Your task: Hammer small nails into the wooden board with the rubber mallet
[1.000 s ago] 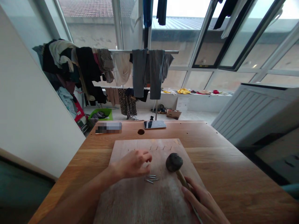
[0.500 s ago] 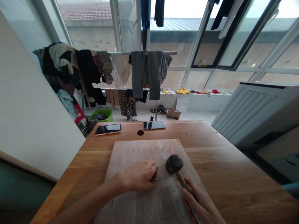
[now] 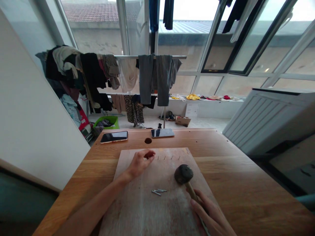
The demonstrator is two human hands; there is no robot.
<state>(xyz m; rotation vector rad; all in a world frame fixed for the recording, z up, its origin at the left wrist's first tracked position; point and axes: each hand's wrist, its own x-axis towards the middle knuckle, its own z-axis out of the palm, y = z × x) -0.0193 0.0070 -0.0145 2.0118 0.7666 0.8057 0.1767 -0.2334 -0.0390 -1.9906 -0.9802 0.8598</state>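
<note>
On the wooden board (image 3: 128,206), my left hand (image 3: 141,161) is at the far edge, by the left end of the row of standing nails (image 3: 171,157). Its thumb and fingers are pinched together, and whatever is between them is too small and hidden to name. My right hand (image 3: 209,211) is closed round the handle of a rubber mallet (image 3: 184,174). The mallet's black head is over the right part of the board, below the nail row. Several loose nails (image 3: 158,191) lie in a small heap on the middle of the board.
Two phones, a dark one (image 3: 114,137) and a grey one (image 3: 162,132), lie at the table's far edge, near a round hole (image 3: 148,140). Beyond the table (image 3: 236,183) stands a rack of hanging clothes (image 3: 147,78). A white panel (image 3: 36,98) borders the left.
My left hand has moved away from the loose nails, forward and slightly left to the row at the far edge, uncovering the heap. The right hand and mallet have hardly moved.
</note>
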